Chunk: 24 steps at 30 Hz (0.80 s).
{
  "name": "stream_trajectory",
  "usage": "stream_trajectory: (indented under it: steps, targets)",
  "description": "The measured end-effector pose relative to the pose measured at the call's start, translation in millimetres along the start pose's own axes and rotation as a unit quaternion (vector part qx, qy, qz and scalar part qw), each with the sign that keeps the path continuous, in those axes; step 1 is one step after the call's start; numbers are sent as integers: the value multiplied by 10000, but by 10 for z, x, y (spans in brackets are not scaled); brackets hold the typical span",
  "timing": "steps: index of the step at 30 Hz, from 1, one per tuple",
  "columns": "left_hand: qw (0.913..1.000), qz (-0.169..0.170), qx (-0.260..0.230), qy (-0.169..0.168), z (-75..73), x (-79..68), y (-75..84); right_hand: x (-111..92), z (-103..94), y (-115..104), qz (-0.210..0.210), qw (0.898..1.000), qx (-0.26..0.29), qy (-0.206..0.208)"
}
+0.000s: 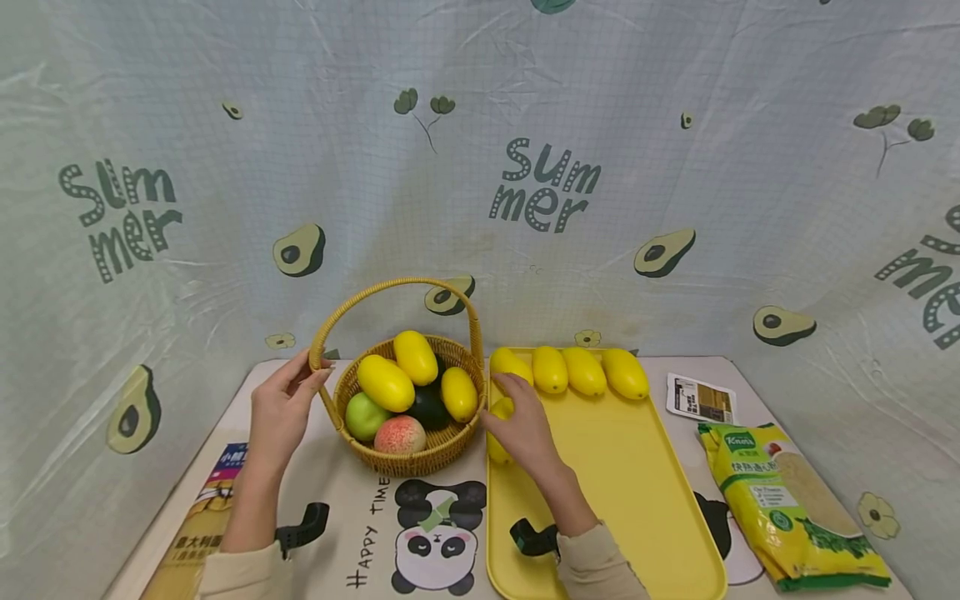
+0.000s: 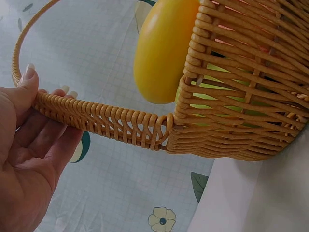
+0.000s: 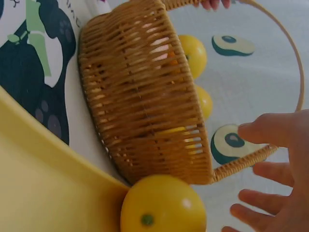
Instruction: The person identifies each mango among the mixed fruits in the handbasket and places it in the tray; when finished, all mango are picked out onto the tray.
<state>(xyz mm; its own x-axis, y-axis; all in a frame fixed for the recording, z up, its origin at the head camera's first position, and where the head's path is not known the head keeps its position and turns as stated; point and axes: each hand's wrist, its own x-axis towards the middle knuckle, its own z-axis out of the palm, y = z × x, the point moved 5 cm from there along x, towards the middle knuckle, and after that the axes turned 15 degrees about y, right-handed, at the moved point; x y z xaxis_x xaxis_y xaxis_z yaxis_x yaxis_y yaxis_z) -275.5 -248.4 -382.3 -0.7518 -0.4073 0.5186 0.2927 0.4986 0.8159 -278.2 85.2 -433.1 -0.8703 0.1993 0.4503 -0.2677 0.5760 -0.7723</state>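
Observation:
A wicker basket (image 1: pixel 420 454) with a tall arched handle (image 1: pixel 397 282) stands left of the yellow tray. Inside it lie three yellow oval fruits (image 1: pixel 386 383), a green apple (image 1: pixel 366 417), a peach (image 1: pixel 400 436) and something dark, mostly covered. My left hand (image 1: pixel 283 400) grips the handle's left side between thumb and fingers, as the left wrist view (image 2: pixel 36 140) confirms. At the basket's right side is my right hand (image 1: pixel 525 425), fingers spread near the handle's lower right part (image 3: pixel 246 162); I cannot tell whether it touches. A yellow oval fruit (image 3: pixel 161 208) lies below that hand.
The yellow tray (image 1: pixel 600 508) bears more yellow oval fruits (image 1: pixel 585 371) along its far edge. Right of it lie a Knorr bag (image 1: pixel 787 500) and a small packet (image 1: pixel 701 398). A long food package (image 1: pixel 198 517) lies at left. A patterned curtain (image 1: pixel 480 167) hangs behind.

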Motion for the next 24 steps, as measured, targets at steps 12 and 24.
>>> stream_trajectory:
  steps: [12, 24]
  targets:
    - [9999, -135, 38, 7, -1, -5, -1, -68, 314, -342, -523, 9950, 814, -247]
    - [9998, -184, 106, 22, -8, -1, -30, -213, 656, -562, -858, 9922, 692, -576]
